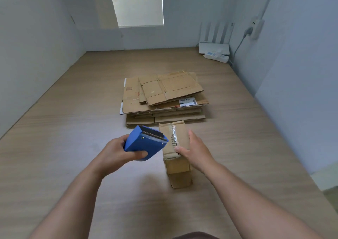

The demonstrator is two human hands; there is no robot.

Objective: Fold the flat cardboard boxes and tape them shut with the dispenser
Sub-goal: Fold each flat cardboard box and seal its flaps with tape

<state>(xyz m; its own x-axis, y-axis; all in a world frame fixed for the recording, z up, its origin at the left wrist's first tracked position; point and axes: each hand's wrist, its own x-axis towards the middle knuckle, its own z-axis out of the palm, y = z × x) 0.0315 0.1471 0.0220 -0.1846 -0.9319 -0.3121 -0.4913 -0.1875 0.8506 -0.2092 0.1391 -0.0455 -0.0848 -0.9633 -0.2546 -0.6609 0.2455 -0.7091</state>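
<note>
One box (176,165) is folded, top seam taped. Your left hand (117,152) grips the dispenser (144,144) beside it. Your right hand (195,150), fingers straight, presses it. The stack (164,96) behind it lies unfolded.

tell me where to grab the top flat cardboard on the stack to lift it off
Probably its near right corner. The top flat cardboard lies skewed on the stack, so that corner's edge sits exposed, not flush with the sheets below. Come from the right with the right hand, which only rests on the small box; the left hand holds the tape dispenser.
</note>
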